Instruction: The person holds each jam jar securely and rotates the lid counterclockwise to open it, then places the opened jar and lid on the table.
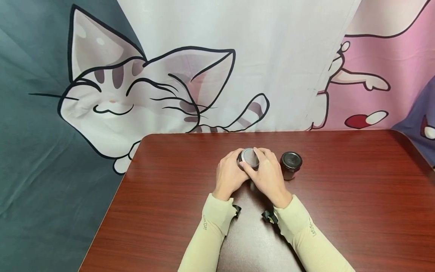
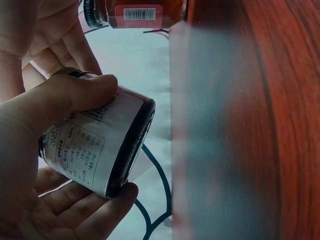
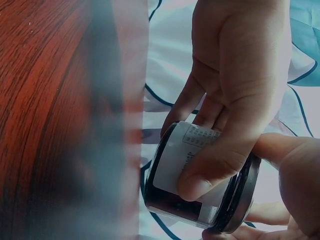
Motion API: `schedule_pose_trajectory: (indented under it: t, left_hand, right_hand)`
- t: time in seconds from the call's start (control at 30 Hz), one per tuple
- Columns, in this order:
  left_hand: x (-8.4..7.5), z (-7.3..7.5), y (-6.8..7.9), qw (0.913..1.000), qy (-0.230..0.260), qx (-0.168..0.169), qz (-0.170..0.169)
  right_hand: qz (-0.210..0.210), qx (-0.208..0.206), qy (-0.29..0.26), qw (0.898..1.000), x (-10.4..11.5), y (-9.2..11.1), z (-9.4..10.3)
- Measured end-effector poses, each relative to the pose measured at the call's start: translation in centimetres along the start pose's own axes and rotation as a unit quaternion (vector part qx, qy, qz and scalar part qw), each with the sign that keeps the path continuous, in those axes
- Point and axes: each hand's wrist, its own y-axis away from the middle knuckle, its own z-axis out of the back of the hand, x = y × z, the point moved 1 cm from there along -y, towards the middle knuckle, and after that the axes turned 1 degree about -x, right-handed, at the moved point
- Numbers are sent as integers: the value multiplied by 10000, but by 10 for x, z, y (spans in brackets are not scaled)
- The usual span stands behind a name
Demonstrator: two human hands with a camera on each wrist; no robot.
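Both hands hold one small glass jar (image 1: 249, 158) above the far middle of the table, its round top facing up with a pale shine. My left hand (image 1: 230, 174) grips it from the left. In the left wrist view, a thumb lies across the white printed label (image 2: 82, 147) and fingers curl at the jar's lower side. The right hand (image 1: 270, 175) grips from the right; in the right wrist view its thumb (image 3: 197, 185) presses the label, with fingers behind the glass. The dark lid (image 3: 242, 192) shows there. The contents are hard to make out.
A second jar (image 1: 291, 165) with a black lid stands on the table just right of the right hand. Its barcode label (image 2: 140, 14) shows in the left wrist view. The reddish-brown wooden table (image 1: 163, 181) meets a cartoon-cat curtain (image 1: 289, 75) at its far edge.
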Motion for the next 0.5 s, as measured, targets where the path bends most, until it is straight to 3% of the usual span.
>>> schedule_pose_trajectory:
  t: [0.5]
  left_hand:
    - [0,1,0,9999,-10,127,71]
  right_hand:
    - [70,76,-19,9999,-1,0,-1]
